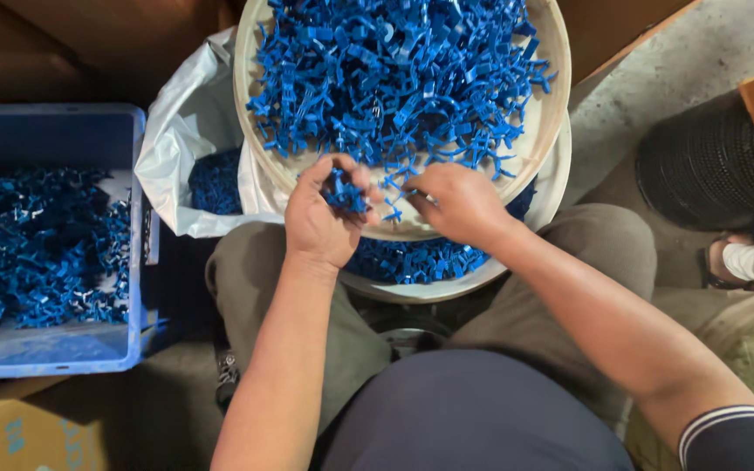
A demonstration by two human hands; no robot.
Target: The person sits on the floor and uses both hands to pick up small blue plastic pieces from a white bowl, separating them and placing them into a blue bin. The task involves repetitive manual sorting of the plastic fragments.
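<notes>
Blue plastic clips [346, 194] bunched in left hand [320, 218]; right hand [460, 202] pinching one over tray [544, 131]

Setting: small workshop or factory floor, hand-sorting of moulded plastic parts. Evidence: bare concrete floor [656, 78]; round shallow tray [551, 113] heaped with small blue plastic parts [394, 70]; blue crate [135, 262] at the side holding more of the same parts; white plastic bag [185, 131] with parts inside; cardboard boxes [10, 432] close by; worker seated low, tray at the knees; another person's foot [743, 262] at the edge.
</notes>
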